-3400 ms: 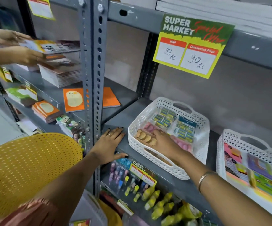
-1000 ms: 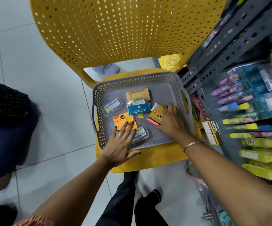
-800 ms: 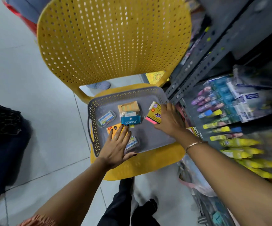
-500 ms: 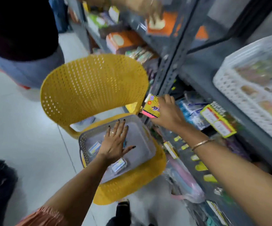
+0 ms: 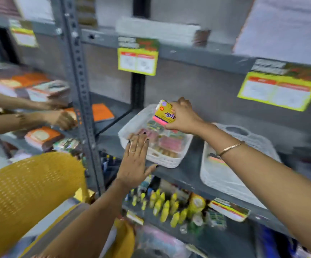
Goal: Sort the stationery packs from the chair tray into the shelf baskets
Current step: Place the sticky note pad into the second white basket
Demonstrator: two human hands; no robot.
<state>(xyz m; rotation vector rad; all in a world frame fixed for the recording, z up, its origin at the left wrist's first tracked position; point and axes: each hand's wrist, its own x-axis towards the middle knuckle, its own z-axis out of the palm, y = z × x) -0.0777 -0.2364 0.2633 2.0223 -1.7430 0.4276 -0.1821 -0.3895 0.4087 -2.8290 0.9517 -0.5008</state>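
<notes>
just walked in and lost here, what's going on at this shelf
A person is stocking a grey metal shelf. Their right hand holds a yellow and pink stationery pack over the left white basket, which already holds other small packs. It is not yet set down. Their left hand is spread flat and empty near that basket's front corner. A second white basket sits to the right. Another person's hands work at the notebooks further left.

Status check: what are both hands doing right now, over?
Right hand holds yellow pack above left white basket. Left hand open, empty, by basket's front rim. Nothing blocking.
</notes>
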